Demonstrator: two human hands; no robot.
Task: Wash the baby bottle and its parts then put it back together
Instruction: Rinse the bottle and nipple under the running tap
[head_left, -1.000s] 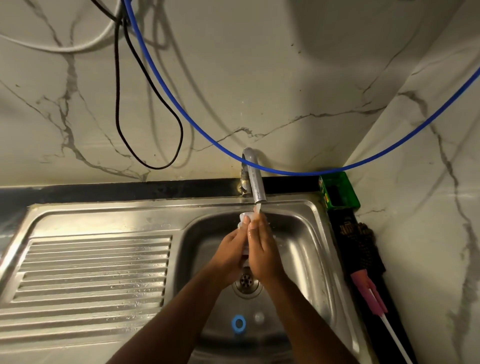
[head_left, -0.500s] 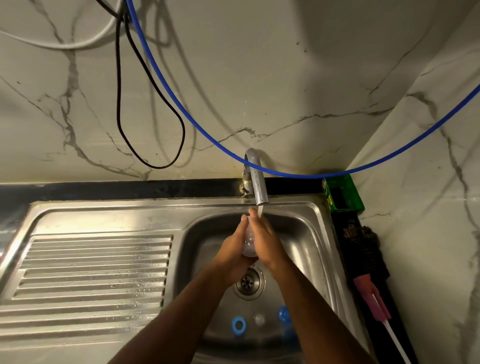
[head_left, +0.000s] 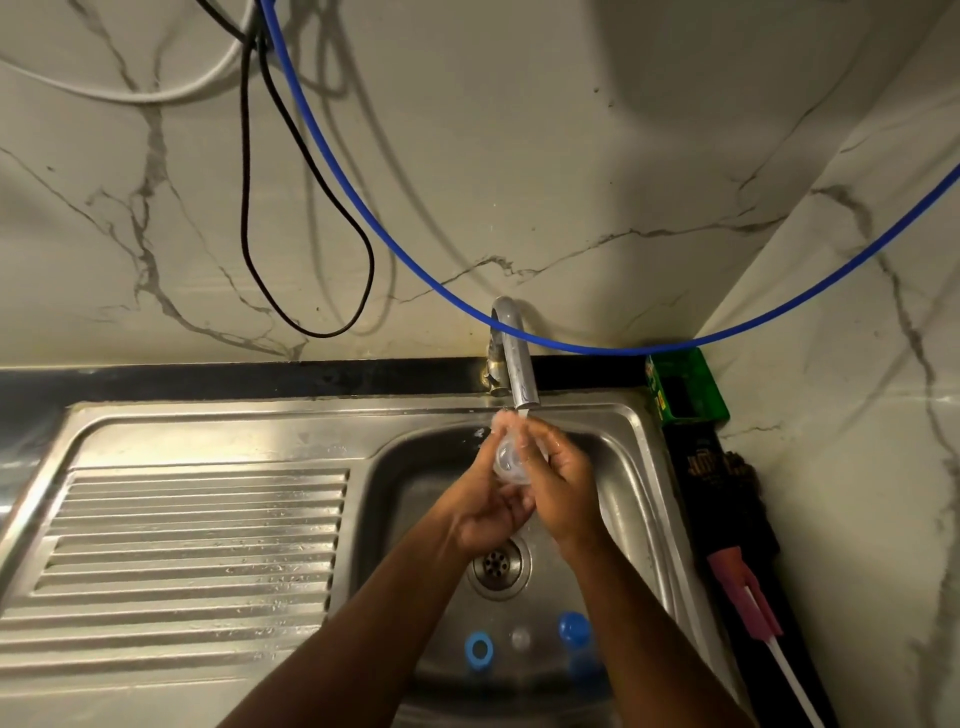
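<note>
Both hands hold a clear baby bottle under the running tap, over the steel sink basin. My left hand cups the bottle from below and the left. My right hand wraps it from the right, fingers up by its top. Most of the bottle is hidden by the fingers. On the basin floor lie a blue ring, a small clear teat and a blue cap.
A ribbed steel draining board lies left of the basin. The drain sits below the hands. A green box stands at the back right corner; a pink-handled brush lies on the dark right ledge. Blue hose and black cable hang overhead.
The hands have turned the bottle under the water, showing more of its clear body. The view has dipped a little, bringing the blue cap on the basin floor into sight.
</note>
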